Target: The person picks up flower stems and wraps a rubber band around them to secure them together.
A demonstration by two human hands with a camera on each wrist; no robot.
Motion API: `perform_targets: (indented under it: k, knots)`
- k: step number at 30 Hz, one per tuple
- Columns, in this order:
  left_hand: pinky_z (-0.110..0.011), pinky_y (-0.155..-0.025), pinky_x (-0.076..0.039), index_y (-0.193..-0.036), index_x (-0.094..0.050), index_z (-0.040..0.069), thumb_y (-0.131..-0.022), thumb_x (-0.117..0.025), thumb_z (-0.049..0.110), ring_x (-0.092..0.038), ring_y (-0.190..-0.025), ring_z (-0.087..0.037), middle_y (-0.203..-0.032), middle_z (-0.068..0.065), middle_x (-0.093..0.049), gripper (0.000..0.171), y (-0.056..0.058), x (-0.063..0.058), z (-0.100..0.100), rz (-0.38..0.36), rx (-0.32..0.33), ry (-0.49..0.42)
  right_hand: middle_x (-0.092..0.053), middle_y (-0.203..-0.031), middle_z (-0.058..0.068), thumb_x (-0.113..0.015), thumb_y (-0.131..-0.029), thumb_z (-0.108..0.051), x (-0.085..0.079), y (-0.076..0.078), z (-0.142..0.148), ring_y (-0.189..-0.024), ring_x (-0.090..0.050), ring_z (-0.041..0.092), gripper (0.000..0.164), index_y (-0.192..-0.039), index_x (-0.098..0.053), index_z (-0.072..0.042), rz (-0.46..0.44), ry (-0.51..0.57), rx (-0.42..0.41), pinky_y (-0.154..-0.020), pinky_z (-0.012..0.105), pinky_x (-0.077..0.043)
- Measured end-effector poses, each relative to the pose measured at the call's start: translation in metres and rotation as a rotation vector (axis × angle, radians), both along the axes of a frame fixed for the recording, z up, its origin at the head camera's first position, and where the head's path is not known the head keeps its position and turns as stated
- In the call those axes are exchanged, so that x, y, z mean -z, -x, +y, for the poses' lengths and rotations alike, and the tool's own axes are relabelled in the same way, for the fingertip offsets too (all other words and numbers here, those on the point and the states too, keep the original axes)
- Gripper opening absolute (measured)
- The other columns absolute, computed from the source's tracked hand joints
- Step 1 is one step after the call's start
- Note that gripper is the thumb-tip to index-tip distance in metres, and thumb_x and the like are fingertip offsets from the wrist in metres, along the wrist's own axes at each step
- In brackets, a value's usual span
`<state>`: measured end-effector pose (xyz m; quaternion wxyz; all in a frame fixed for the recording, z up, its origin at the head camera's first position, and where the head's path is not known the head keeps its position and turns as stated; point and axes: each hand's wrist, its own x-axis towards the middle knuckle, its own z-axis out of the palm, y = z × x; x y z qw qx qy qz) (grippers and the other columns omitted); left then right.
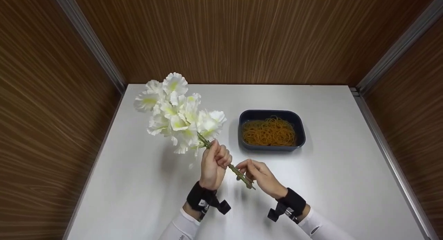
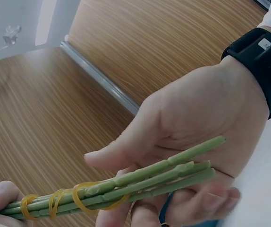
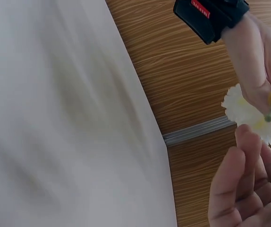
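Observation:
A bunch of white artificial-looking flowers (image 1: 180,120) with yellowish centres slants to the upper left in the head view. My left hand (image 1: 215,165) grips its green stems (image 1: 240,175) just below the blooms, above the table. Yellow rubber bands (image 2: 55,203) circle the stems in the left wrist view; the one nearest the stem ends hangs looser than the others. Beside the lower stems is my right hand (image 1: 264,177), its fingers loosely bent and its thumb apart from the stems. In the right wrist view its fingertips (image 3: 249,137) show nothing between them.
A dark blue rectangular container (image 1: 273,148) holding a heap of orange-yellow rubber bands (image 1: 270,132) stands on the white table (image 1: 332,184), right of the flowers. Brown wood-grain panels (image 1: 221,35) enclose the table at the back and sides.

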<state>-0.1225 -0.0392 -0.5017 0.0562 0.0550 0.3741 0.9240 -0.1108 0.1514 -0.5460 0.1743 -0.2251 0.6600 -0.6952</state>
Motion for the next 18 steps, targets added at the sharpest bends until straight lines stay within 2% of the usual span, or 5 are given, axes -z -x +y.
perform_targets:
  k: [5, 8, 12, 15, 18]
  knots:
    - [-0.021, -0.057, -0.021, -0.067, -0.022, 0.016, -0.117, -0.023, 0.022, -0.024, -0.055, -0.006, -0.063, 0.005, -0.019, 0.05, -0.001, 0.011, 0.006, -0.043, 0.034, 0.05, -0.046, -0.062, 0.023, -0.021, -0.119, -0.028, 0.006, -0.009, -0.01, -0.052, -0.045, 0.0, 0.061, -0.11, -0.055, 0.023, -0.019, -0.011, -0.112, -0.044, 0.02, -0.038]
    - [-0.02, -0.058, -0.025, -0.067, -0.025, 0.017, -0.117, -0.024, 0.024, -0.028, -0.055, -0.005, -0.063, 0.007, -0.024, 0.05, -0.002, 0.014, 0.008, -0.092, 0.053, 0.073, -0.034, -0.057, 0.011, -0.022, -0.118, -0.026, 0.008, -0.014, -0.014, -0.049, -0.035, -0.003, 0.056, -0.098, -0.049, 0.019, -0.03, -0.045, -0.111, -0.042, 0.017, -0.03]
    - [-0.02, -0.064, -0.038, -0.075, -0.038, 0.016, -0.117, -0.028, 0.026, -0.042, -0.062, -0.006, -0.069, 0.008, -0.039, 0.044, -0.001, 0.013, 0.008, -0.132, 0.067, 0.126, -0.035, -0.063, -0.01, -0.025, -0.118, -0.023, 0.009, -0.017, -0.015, -0.048, -0.032, -0.004, 0.049, -0.09, -0.043, 0.012, -0.032, -0.071, -0.065, -0.042, 0.013, -0.028]
    - [-0.023, -0.078, -0.051, -0.09, -0.049, 0.012, -0.116, -0.035, 0.023, -0.056, -0.076, -0.009, -0.081, 0.004, -0.054, 0.032, 0.002, 0.011, 0.005, -0.129, 0.074, 0.211, -0.037, -0.064, -0.011, -0.026, -0.118, -0.021, 0.008, -0.016, -0.014, -0.048, -0.033, -0.004, 0.047, -0.089, -0.044, 0.011, 0.003, -0.081, -0.021, -0.042, 0.013, -0.027]
    - [-0.028, -0.094, -0.056, -0.112, -0.056, 0.006, -0.114, -0.044, 0.022, -0.066, -0.093, -0.013, -0.096, 0.001, -0.064, 0.02, 0.006, 0.008, 0.002, -0.111, 0.079, 0.337, -0.037, -0.064, -0.01, -0.026, -0.118, -0.021, 0.008, -0.014, -0.013, -0.048, -0.033, -0.004, 0.047, -0.09, -0.044, 0.011, 0.028, -0.077, 0.018, -0.042, 0.014, -0.027]
